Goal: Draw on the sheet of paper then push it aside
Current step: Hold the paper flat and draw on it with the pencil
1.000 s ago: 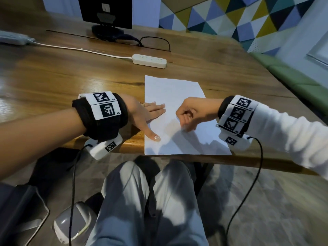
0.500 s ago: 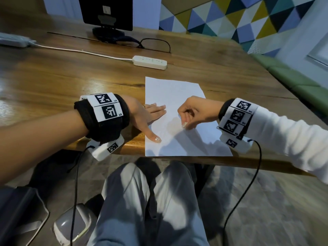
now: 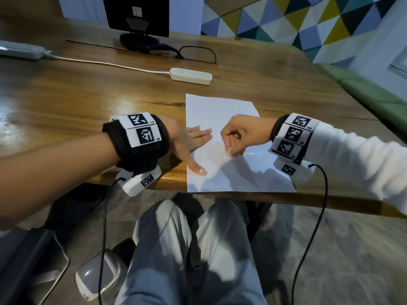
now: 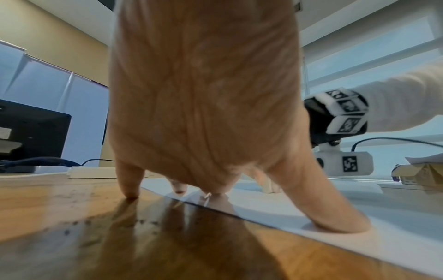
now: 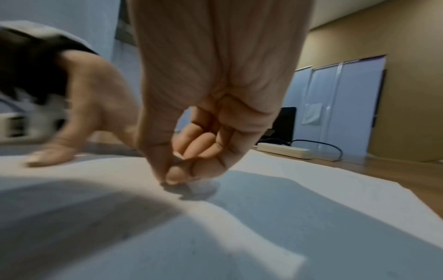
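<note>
A white sheet of paper (image 3: 220, 111) lies at the wooden table's near edge. My left hand (image 3: 198, 148) lies flat on its left margin. The straight fingers and the spread thumb (image 3: 201, 171) press it down. My right hand (image 3: 231, 146) is curled over the middle of the sheet and pinches a small pale stick (image 3: 228, 151), tip down on the paper. What kind of stick it is I cannot tell. In the right wrist view my right hand (image 5: 175, 176) pinches thumb and fingertips together right on the paper (image 5: 263, 227). The left wrist view shows my left hand (image 4: 215, 170) spanning the paper's edge (image 4: 407, 236).
A white power strip (image 3: 191, 76) with its cable lies beyond the paper. A black monitor stand (image 3: 138, 38) and a pair of glasses (image 3: 198, 53) sit at the back. The table edge (image 3: 167, 183) runs just under my wrists, with my knees below. A green bench (image 3: 374, 95) stands on the right.
My right hand has shifted only slightly over the same spot on the paper, its fingertips now pointing further down. The left hand and the sheet have stayed put.
</note>
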Available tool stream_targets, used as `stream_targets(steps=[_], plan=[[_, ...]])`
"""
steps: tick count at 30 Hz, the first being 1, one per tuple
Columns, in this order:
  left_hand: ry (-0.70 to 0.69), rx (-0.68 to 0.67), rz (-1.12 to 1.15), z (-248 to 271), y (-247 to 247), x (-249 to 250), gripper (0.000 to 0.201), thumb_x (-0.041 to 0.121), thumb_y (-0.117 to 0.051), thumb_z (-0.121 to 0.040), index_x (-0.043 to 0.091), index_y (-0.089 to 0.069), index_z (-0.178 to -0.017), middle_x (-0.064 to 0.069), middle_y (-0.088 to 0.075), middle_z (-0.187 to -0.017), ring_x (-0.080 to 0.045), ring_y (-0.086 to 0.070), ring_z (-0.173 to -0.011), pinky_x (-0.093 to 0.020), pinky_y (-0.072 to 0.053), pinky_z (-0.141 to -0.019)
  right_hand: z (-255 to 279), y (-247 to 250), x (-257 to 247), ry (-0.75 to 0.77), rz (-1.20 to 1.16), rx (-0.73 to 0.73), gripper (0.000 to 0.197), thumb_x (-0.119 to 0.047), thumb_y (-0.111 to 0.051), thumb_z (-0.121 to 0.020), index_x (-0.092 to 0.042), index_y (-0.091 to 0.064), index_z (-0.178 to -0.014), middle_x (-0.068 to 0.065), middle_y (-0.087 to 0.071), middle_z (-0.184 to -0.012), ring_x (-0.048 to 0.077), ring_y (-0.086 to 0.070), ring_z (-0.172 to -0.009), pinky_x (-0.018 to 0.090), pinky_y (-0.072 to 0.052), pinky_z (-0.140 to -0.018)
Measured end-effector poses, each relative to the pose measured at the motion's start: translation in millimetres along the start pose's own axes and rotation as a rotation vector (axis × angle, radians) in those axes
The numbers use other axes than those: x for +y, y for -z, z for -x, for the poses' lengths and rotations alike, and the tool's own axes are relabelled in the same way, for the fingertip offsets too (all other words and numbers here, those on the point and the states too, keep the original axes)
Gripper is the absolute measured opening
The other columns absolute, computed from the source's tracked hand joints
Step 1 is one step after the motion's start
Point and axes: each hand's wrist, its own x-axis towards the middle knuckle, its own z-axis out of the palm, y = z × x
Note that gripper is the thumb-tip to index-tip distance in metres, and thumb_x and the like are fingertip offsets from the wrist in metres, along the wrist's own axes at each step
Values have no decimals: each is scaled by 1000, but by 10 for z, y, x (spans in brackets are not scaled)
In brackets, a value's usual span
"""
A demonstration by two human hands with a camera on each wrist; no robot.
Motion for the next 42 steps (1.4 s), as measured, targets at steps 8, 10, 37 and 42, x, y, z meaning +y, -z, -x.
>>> stream_targets(steps=[8, 10, 37, 42], plan=[[9, 0, -8, 4, 1, 8, 109, 65, -48, -83, 15, 27, -146, 2, 34, -152, -22, 27, -142, -42, 8, -116, -42, -8, -62, 26, 58, -39, 13, -1, -74, -75, -8, -64, -71, 13, -68, -67, 15, -65, -59, 25, -55, -59], [10, 4, -5, 18, 4, 21, 108, 64, -47, -83, 16, 26, -147, 2, 34, -152, -22, 27, -142, -41, 8, -116, -86, 18, -47, 47, 51, 74, 20, 1, -73, -73, -13, -61, -67, 7, -66, -61, 8, -63, -53, 21, -50, -57], [-3, -11, -17, 11, -20, -7, 107, 70, -42, -81, 21, 26, -147, 3, 31, -154, -22, 29, -141, -46, 8, -116, -127, -133, -215, 62, 60, 25, 8, -1, -72, -78, -3, -64, -77, 7, -66, -64, 7, -61, -52, 20, -53, -58], [-1, -12, -31, 19, -19, 11, 106, 69, -42, -81, 19, 26, -146, 2, 30, -154, -23, 29, -141, -46, 8, -116, -136, -108, -200, 68, 53, 53, 12, -2, -71, -78, -8, -62, -74, 8, -67, -64, 12, -62, -52, 21, -51, -58]])
